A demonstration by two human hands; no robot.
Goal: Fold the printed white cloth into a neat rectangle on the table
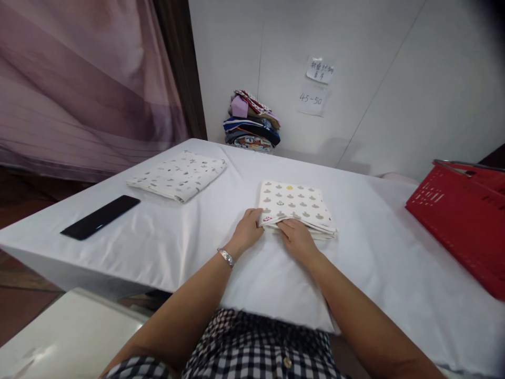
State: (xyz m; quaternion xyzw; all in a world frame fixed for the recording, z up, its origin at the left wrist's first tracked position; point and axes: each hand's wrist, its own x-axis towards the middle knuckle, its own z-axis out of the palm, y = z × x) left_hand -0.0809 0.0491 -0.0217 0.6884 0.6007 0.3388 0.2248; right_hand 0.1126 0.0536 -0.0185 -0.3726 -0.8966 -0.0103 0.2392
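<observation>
A folded white cloth (294, 202) printed with rows of grey duck-like shapes lies flat on the table in front of me. At its near left corner, my left hand (249, 227) pinches the edge, with the thumb side against the layers. The fingers of my right hand (296, 237) reach in at the near edge, beneath the top layer, so their tips are hidden; the hand appears to grip that layer. Further left lies a second folded white cloth (179, 176) with a small dark print, apart from both hands.
A long black flat object (100, 217) lies near the left edge of the white-covered table (366, 252). At the right stands a red plastic basket (461, 221) with a metal handle. Folded fabrics (252, 123) are stacked by the wall, where handwritten paper notes (313, 99) hang.
</observation>
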